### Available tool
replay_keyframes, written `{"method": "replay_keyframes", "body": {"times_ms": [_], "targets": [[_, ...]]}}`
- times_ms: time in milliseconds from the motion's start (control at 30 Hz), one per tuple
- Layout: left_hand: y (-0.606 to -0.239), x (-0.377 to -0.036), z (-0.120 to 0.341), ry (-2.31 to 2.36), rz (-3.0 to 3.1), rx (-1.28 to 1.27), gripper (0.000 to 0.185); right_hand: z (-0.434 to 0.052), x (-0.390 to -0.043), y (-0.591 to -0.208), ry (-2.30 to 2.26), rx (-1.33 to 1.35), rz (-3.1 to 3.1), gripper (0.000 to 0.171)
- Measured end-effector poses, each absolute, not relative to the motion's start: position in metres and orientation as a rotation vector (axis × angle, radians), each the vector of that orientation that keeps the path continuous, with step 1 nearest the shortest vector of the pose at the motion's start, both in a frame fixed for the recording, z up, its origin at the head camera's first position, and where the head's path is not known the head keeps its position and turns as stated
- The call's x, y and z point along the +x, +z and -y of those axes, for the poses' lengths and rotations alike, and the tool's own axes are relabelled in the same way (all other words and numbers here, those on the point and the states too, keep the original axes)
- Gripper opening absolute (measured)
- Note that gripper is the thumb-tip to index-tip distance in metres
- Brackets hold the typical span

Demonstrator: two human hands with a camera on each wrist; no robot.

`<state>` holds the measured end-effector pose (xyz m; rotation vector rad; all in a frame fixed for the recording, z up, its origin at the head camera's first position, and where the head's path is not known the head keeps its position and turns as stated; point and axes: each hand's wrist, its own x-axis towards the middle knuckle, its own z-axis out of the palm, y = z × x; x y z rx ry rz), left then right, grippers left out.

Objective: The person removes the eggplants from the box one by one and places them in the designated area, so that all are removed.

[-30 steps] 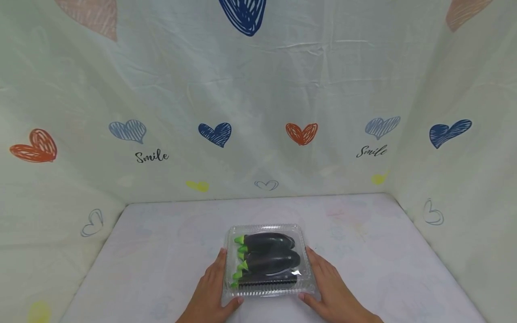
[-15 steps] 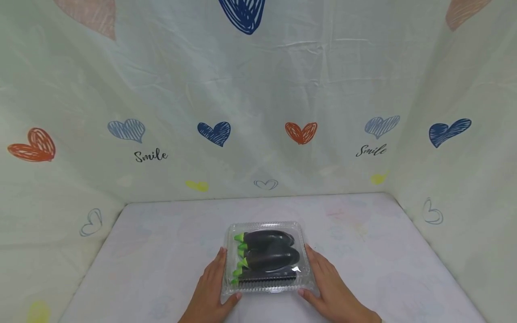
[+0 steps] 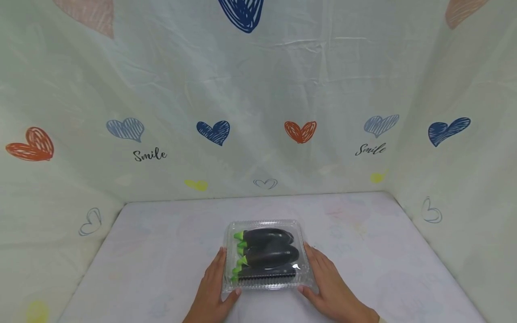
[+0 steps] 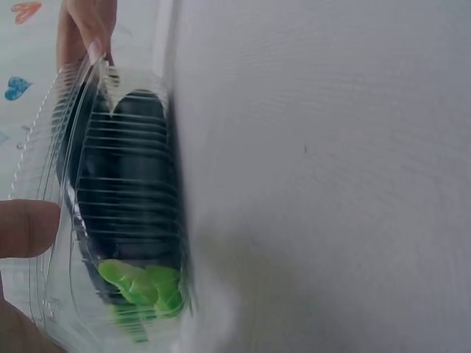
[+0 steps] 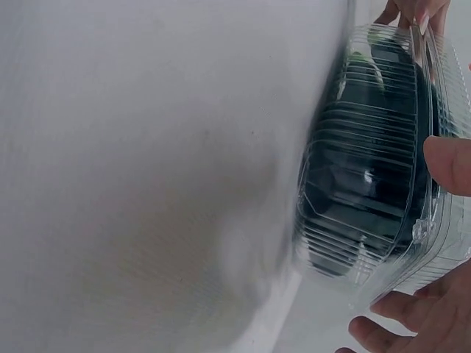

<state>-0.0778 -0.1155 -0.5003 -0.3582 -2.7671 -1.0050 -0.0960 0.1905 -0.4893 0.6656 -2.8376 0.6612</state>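
Between my two hands is a clear plastic clamshell box (image 3: 262, 286) with ribbed walls, its lid down. Several dark purple eggplants (image 3: 272, 255) with green caps lie inside it, stems toward the left. My left hand (image 3: 211, 287) holds the box's left side, fingers along the edge and thumb at the near corner. The right hand (image 3: 332, 287) holds the opposite side in the same way. In the left wrist view, the left thumb (image 4: 29, 228) lies over the lid's rim. A right thumb (image 5: 449, 165) overlaps the rim in the right wrist view.
A white table (image 3: 161, 251) lies beneath the box, its far edge meeting a pale curtain (image 3: 258, 89) printed with hearts and the word Smile. The curtain also encloses the left and right sides.
The box and both hands have shifted slightly away from the person, toward the back of the table. The hold on the box looks the same. The head view has tilted a little.
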Motion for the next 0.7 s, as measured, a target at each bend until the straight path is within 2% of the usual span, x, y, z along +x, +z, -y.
{"method": "replay_keyframes", "body": {"times_ms": [700], "targets": [[-0.4986, -0.0745, 0.1099, -0.98, 2.662, -0.366, 0.08, -0.192, -0.1006, -0.4908, 0.716, 0.675, 2.789, 0.091]]}}
